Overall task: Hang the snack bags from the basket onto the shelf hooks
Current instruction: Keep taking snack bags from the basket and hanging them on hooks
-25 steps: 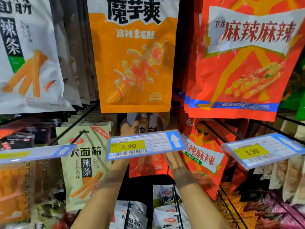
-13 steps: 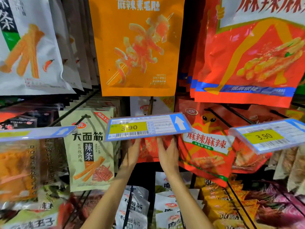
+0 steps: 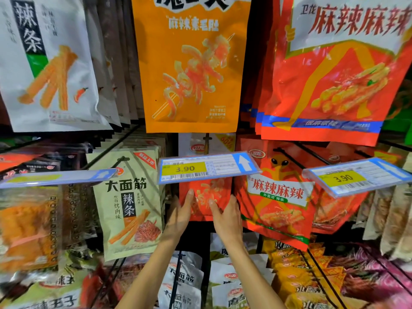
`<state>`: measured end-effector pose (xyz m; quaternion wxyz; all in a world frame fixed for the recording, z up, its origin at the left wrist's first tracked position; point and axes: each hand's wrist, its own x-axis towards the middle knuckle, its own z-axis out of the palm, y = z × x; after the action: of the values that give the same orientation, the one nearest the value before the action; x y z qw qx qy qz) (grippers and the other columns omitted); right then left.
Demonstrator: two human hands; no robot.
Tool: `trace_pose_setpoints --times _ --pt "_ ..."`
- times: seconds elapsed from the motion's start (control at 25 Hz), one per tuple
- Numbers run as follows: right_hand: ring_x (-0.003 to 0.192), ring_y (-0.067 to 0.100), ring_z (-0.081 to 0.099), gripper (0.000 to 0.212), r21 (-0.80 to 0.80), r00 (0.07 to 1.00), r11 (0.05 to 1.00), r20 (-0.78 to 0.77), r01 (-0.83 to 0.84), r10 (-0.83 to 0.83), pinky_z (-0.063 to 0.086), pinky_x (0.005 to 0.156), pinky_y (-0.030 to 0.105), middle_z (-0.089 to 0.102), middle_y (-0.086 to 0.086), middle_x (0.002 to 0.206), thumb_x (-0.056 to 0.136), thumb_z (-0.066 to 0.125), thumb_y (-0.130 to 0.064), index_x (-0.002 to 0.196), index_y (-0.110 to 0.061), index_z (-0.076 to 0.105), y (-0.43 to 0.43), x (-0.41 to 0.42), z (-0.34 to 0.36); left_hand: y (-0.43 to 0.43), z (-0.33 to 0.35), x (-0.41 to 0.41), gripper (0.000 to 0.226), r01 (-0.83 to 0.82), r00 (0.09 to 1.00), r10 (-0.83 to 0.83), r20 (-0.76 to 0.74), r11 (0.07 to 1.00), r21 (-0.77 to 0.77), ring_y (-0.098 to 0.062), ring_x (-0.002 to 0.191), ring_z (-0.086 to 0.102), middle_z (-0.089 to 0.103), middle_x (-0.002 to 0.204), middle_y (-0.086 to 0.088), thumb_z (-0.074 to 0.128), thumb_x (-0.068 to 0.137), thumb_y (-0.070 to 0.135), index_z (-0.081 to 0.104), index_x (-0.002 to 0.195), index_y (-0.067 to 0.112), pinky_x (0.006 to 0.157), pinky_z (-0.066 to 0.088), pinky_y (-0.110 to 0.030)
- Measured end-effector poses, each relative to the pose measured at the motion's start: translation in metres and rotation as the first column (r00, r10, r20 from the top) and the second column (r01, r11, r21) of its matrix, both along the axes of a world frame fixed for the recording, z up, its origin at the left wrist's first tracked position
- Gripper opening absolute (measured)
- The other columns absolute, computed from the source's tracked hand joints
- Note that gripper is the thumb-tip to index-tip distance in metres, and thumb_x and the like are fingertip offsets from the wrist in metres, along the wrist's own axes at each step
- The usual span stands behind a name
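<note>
Bright, even shop light from above and in front keeps the colours saturated. The glossy orange plastic snack bag at top centre is fairly sharp, with a soft sheen. White glare streaks the clear plastic price-tag holder on the right. Blur smears the left edge, worst on the translucent orange packets at lower left. Outer bags bow with wide-angle distortion. The far dark gap under the middle row lies in deep shadow.
</note>
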<state>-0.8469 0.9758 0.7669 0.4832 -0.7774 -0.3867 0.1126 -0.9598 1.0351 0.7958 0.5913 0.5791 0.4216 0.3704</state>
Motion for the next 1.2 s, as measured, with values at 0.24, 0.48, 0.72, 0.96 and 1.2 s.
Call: trace_pose_setpoints --times 0.24,0.48,0.72,0.96,1.2 --pt "0.145 0.026 0.029 0.085 -0.057 0.999 0.998 0.006 -0.035 0.036 0.030 0.116 0.037 0.025 0.012 0.159 0.096 0.049 -0.053 0.155 -0.004 0.012 -0.013 0.000 0.009 -0.001 -0.016 -0.014 0.075 0.029 0.984 -0.026 -0.178 0.999 0.016 -0.024 0.136 0.043 0.049 0.145 -0.006 0.045 0.093 0.064 0.039 0.148 0.013 0.109 0.036 -0.034" --pt "0.137 0.030 0.039 0.072 -0.265 0.988 0.960 0.104 -0.088 0.119 0.036 0.109 0.038 0.037 0.015 0.150 0.097 0.052 -0.042 0.151 -0.002 0.024 -0.032 0.002 0.024 -0.018 -0.018 -0.025 0.068 0.104 0.842 0.075 -0.534 0.949 0.297 -0.025 0.145 0.029 0.029 0.157 -0.011 0.043 0.100 0.046 0.021 0.153 0.008 0.112 0.024 -0.032" --pt "0.114 0.032 0.055 0.046 -0.475 0.890 0.873 0.343 -0.112 0.301 0.048 0.090 0.036 0.055 0.015 0.125 0.097 0.051 -0.038 0.128 -0.004 0.050 -0.059 0.001 0.032 -0.040 -0.012 -0.041 0.049 0.316 0.616 0.187 -0.765 0.831 0.457 -0.035 0.120 0.050 0.050 0.128 -0.015 0.053 0.094 0.033 0.040 0.135 0.009 0.096 0.043 -0.040" --pt "0.121 0.032 0.052 0.057 -0.563 0.756 0.800 0.425 -0.210 0.497 0.047 0.092 0.034 0.051 0.017 0.134 0.098 0.051 -0.040 0.141 -0.004 0.044 -0.099 -0.005 0.054 -0.094 0.021 -0.051 0.046 0.447 0.401 0.440 -0.804 0.672 0.590 -0.034 0.115 0.054 0.054 0.121 -0.012 0.049 0.096 0.039 0.043 0.133 0.011 0.083 0.048 -0.040" --pt "0.123 0.034 0.049 0.040 -0.581 0.680 0.797 0.518 -0.165 0.519 0.042 0.094 0.043 0.055 0.015 0.126 0.097 0.051 -0.037 0.125 -0.009 0.054 -0.155 -0.002 0.076 -0.140 0.036 -0.054 0.052 0.507 0.192 0.476 -0.858 0.701 0.502 -0.034 0.128 0.042 0.050 0.133 -0.010 0.044 0.096 0.049 0.042 0.137 0.017 0.100 0.039 -0.045"
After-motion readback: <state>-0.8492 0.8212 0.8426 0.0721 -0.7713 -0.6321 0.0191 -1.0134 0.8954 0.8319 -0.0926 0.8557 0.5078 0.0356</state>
